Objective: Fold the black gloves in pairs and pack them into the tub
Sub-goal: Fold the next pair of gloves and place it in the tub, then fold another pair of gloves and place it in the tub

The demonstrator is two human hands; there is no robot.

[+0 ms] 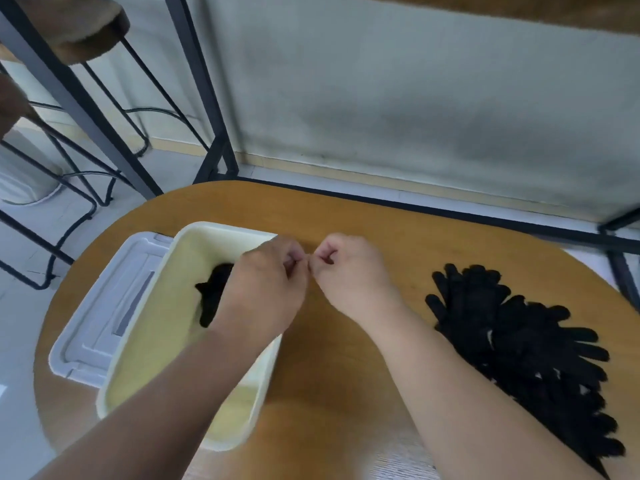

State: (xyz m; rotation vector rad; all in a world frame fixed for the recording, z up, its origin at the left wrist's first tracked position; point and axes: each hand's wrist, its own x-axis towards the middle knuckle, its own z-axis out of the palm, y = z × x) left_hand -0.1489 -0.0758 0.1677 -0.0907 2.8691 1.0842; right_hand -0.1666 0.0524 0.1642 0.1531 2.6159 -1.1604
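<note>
No readable writing or brand on anything here. Landmark is the cream tub (149,344), sitting on the round wooden table (363,230), long axis running from near me away toward the table's far edge. A black folded pair (213,294) lies inside the tub, in its far half, long axis roughly along the tub's length; my left forearm hides part of it. A clear lid (100,313) lies flat just left of the tub, touching or slightly under its side, can't tell which. Pile of loose black gloves (519,348) sits well right of the tub, fingers mostly fanning out to the right and away from me, pile stretching from mid-table toward the near right edge.

My left hand (266,285) is above the tub's far right rim, fingers curled shut. My right hand (349,271) is just right of the tub, also curled shut, fingertips meeting the left hand's. Whether anything is pinched between them I can't tell, nothing visible. Stool legs (104,133) stand on the floor beyond the tub.
</note>
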